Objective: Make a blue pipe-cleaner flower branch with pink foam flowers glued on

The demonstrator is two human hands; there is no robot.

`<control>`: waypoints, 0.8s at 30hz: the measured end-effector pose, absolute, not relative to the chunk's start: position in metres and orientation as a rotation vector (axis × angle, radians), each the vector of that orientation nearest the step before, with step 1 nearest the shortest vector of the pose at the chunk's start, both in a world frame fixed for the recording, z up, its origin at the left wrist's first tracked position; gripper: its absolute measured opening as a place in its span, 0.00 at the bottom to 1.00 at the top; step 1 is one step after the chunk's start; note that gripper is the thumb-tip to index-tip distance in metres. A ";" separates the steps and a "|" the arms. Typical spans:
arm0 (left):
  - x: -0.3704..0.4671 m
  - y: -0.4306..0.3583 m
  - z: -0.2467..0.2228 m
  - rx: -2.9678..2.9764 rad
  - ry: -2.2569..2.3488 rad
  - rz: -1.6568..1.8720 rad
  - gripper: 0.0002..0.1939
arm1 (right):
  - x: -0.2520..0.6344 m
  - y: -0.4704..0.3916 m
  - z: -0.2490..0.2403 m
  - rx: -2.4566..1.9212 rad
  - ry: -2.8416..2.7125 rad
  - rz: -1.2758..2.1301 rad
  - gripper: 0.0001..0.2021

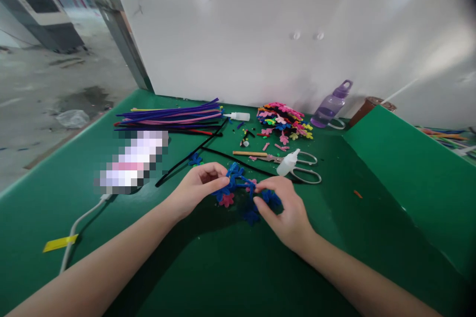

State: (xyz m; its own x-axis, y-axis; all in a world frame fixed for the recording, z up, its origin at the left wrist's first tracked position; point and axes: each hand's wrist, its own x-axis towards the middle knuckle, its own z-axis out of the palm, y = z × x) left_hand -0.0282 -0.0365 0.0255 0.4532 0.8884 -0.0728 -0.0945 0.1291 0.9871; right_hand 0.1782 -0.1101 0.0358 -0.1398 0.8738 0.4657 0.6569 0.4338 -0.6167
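Between my hands is a blue pipe-cleaner flower piece with several blue blossoms. My left hand pinches its left part between thumb and fingers. With thumb and forefinger, my right hand grips a blue stem at its right part. A pink flower shows just below the blue petals on the left. Beyond my right hand stand a small white glue bottle, tilted, and scissors with grey handles. Black pipe cleaners lie behind my left hand, near another blue flower.
A bundle of pipe cleaners, a second glue bottle and a colourful flower pile lie at the back. A purple water bottle leans near a brown container. A blurred-out device with a cable lies left.
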 end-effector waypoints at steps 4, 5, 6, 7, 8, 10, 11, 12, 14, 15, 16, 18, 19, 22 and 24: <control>-0.027 -0.039 0.028 1.290 0.858 0.745 0.14 | 0.165 -0.108 0.040 -1.391 -1.815 0.732 0.09; -0.026 -0.040 0.029 1.304 0.857 0.725 0.14 | 0.163 -0.107 0.041 -1.396 -1.779 0.830 0.10; -0.026 -0.040 0.029 1.318 0.852 0.712 0.14 | 0.160 -0.106 0.043 -1.395 -1.743 0.919 0.10; -0.026 -0.041 0.030 1.334 0.847 0.706 0.14 | 0.158 -0.104 0.044 -1.396 -1.708 0.991 0.10; -0.025 -0.041 0.031 1.351 0.844 0.706 0.13 | 0.155 -0.103 0.045 -1.399 -1.683 1.044 0.11; -0.025 -0.041 0.031 1.385 0.844 0.705 0.13 | 0.150 -0.101 0.047 -1.413 -1.660 1.087 0.11; -0.024 -0.042 0.031 1.401 0.847 0.701 0.13 | 0.148 -0.100 0.047 -1.418 -1.661 1.086 0.10; -0.024 -0.042 0.031 1.416 0.849 0.694 0.13 | 0.146 -0.099 0.048 -1.419 -1.664 1.080 0.10; -0.024 -0.042 0.031 1.435 0.852 0.689 0.13 | 0.145 -0.097 0.048 -1.402 -1.665 1.069 0.08; -0.024 -0.042 0.030 1.439 0.845 0.687 0.13 | 0.146 -0.095 0.048 -1.392 -1.659 1.061 0.08; -0.024 -0.042 0.030 1.442 0.833 0.686 0.12 | 0.148 -0.093 0.048 -1.383 -1.652 1.049 0.08; -0.024 -0.042 0.029 1.445 0.801 0.698 0.10 | 0.155 -0.087 0.047 -1.400 -1.640 0.982 0.08; -0.024 -0.041 0.029 1.449 0.792 0.711 0.10 | 0.161 -0.084 0.046 -1.419 -1.639 0.927 0.08; -0.025 -0.040 0.028 1.482 0.814 0.740 0.11 | 0.180 -0.074 0.044 -1.479 -1.682 0.744 0.08; -0.025 -0.039 0.028 1.512 0.835 0.734 0.11 | 0.193 -0.070 0.041 -1.491 -1.721 0.645 0.07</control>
